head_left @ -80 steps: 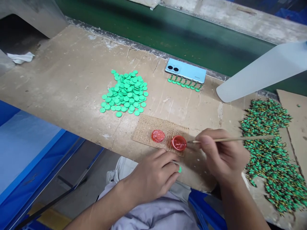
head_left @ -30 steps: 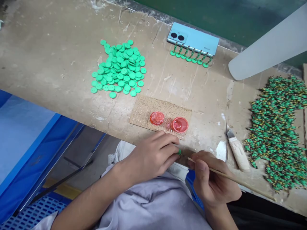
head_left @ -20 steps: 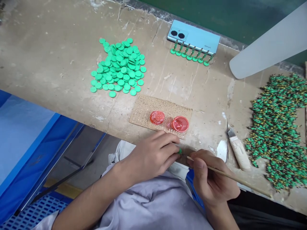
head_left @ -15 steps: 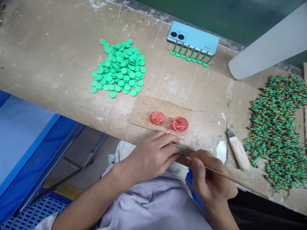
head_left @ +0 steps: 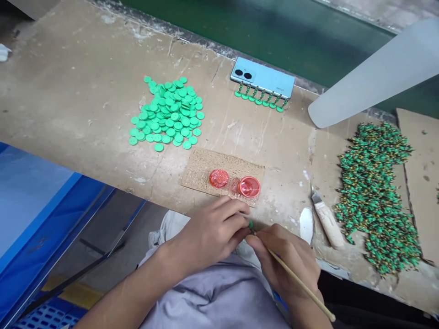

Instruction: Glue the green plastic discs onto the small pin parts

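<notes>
My left hand [head_left: 216,228] is closed at the table's front edge, pinching a small green piece [head_left: 250,224] mostly hidden by the fingers. Right against it, my right hand [head_left: 288,260] has thumb and fingers pressed together close to that piece, with a thin wooden stick [head_left: 302,285] held in the grip and slanting down to the right. The stick's front end is hidden. Just beyond my left hand, a red cup [head_left: 249,187] with clear, shiny contents and a round red lid [head_left: 218,178] rest on a speckled cardboard piece [head_left: 195,169].
A heap of green discs [head_left: 171,114] lies left of centre. Several small figures on green bases [head_left: 259,101] line up before a light blue phone [head_left: 267,77]. At right are a knife [head_left: 329,221], a pale cylinder [head_left: 363,77] and a large pile of small green-and-black pieces [head_left: 377,201].
My right hand has moved in against my left fingertips. The stick has swung from nearly level to a steeper slant, its back end lower. The camera view has shifted slightly.
</notes>
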Action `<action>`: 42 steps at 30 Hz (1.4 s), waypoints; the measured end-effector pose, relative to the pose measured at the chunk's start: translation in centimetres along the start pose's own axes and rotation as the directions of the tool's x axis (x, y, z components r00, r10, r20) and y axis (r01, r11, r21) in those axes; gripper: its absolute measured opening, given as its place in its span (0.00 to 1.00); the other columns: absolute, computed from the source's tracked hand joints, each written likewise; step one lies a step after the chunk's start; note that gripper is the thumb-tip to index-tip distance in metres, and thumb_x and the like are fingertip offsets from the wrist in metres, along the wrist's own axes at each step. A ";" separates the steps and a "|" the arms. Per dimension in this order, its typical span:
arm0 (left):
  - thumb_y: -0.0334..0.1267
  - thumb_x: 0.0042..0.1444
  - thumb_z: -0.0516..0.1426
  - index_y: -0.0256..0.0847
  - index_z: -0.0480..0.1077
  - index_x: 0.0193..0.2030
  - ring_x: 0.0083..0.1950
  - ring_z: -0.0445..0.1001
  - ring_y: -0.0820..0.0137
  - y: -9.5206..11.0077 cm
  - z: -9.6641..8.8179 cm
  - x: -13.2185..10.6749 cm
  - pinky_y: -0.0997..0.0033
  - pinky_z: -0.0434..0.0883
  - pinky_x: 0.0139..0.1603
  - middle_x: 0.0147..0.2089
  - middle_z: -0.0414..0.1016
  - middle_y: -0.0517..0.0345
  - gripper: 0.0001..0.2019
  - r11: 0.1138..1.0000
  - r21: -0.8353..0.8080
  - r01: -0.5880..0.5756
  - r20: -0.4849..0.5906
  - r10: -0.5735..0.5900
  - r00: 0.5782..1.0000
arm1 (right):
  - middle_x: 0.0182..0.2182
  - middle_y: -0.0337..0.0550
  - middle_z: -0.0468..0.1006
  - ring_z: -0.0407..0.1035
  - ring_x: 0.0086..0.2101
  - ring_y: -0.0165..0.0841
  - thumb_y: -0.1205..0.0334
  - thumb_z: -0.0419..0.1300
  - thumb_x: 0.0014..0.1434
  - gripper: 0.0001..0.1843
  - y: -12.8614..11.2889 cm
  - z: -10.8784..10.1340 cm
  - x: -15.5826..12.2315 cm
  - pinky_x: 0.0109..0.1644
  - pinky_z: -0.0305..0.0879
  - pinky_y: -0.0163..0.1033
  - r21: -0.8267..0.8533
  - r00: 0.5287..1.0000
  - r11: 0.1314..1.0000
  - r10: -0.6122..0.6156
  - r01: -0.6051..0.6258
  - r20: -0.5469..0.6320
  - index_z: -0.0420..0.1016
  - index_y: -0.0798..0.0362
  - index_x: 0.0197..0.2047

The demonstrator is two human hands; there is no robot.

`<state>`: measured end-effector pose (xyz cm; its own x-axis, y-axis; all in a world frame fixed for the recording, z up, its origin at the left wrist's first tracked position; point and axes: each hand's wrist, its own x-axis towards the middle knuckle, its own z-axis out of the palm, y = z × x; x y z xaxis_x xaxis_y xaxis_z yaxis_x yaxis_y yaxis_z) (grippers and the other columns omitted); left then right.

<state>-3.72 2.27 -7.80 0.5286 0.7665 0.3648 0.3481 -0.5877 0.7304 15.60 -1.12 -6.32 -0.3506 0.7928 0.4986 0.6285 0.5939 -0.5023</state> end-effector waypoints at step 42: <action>0.26 0.69 0.58 0.40 0.75 0.49 0.46 0.77 0.66 -0.6 0.3 0.2 0.66 0.76 0.48 0.48 0.80 0.54 0.07 0.999 0.021 -0.045 -0.088 0.047 0.995 | 0.33 0.44 0.85 0.76 0.24 0.32 0.60 0.54 0.77 0.14 3.1 -8.7 -3.8 0.24 0.69 0.37 -0.015 0.837 0.943 0.288 -0.333 -0.466 0.79 0.54 0.55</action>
<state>-3.57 2.67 -8.37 0.4743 0.7578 0.4481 0.3396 -0.6271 0.7010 24.91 -3.53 -3.62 0.2113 0.7702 0.6018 0.7200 0.2937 -0.6287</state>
